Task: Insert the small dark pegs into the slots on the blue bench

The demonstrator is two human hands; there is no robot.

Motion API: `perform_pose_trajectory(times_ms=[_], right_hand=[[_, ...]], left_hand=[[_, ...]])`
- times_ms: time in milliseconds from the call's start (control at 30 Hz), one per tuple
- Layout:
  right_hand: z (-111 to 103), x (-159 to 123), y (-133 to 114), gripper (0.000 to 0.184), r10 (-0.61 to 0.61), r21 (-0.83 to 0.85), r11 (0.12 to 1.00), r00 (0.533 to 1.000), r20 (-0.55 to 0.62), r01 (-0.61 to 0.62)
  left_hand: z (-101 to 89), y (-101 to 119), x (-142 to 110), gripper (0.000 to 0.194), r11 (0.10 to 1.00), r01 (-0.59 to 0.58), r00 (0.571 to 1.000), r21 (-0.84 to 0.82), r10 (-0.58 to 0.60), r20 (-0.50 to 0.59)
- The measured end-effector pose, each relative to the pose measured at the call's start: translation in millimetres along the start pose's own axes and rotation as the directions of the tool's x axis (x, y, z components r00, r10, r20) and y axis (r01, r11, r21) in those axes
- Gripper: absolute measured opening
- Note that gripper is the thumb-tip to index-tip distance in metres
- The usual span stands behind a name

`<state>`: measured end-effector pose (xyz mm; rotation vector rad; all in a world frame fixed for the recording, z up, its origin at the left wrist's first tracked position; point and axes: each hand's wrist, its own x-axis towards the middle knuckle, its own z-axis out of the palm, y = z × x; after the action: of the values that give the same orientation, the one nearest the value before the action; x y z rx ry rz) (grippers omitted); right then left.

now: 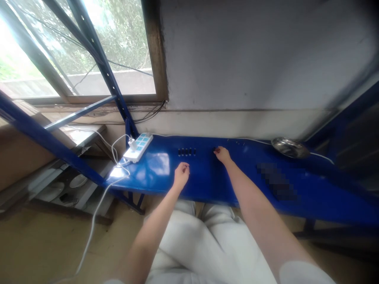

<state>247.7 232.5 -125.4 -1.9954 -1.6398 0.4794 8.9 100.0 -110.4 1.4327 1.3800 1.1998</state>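
Note:
On the blue table [201, 185] several small dark cylinders with pale ends [186, 152] stand out in a short row. My left hand [181, 174] hovers just on the near side of that row, its fingers pinched together. Whatever lies between those fingertips, if anything, is too small to make out. Right of the row, my right hand [222, 154] is closed at the fingertips on a small dark piece [214, 150], close to the tabletop. Most of that piece is hidden by the fingers. Beyond the right hand lie a few tiny pale bits [237, 142].
A white power strip [139, 147] with a plug and cables sits at the table's left end, by a blue metal post [103, 67]. A shiny metal dish [290, 147] rests at the back right. Nearer lies a dark, pixelated object [276, 182]. A wall [237, 122] bounds the back.

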Motion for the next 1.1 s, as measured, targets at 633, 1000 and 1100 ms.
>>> perform_pose_trajectory(times_ms=[633, 1000, 1100], right_hand=[[-12.0, -46.0, -14.5, 0.032, 0.17, 0.279, 0.952, 0.976, -0.138, -0.126], [20.6, -71.4, -67.1, 0.034, -0.249, 0.368, 0.899, 0.968, -0.019, 0.238], [29.8, -61.1, -75.2, 0.039, -0.218, 0.288, 0.935, 0.976, 0.008, 0.207]], left_hand=[[0.3, -2.0, -0.4, 0.018, 0.999, 0.031, 1.0, -0.011, -0.031, -0.003], [2.0, -3.1, 0.2, 0.015, 0.999, 0.028, 0.999, -0.018, -0.029, -0.035], [2.4, -3.9, 0.8, 0.014, 0.999, 0.028, 0.999, -0.023, -0.028, -0.038]])
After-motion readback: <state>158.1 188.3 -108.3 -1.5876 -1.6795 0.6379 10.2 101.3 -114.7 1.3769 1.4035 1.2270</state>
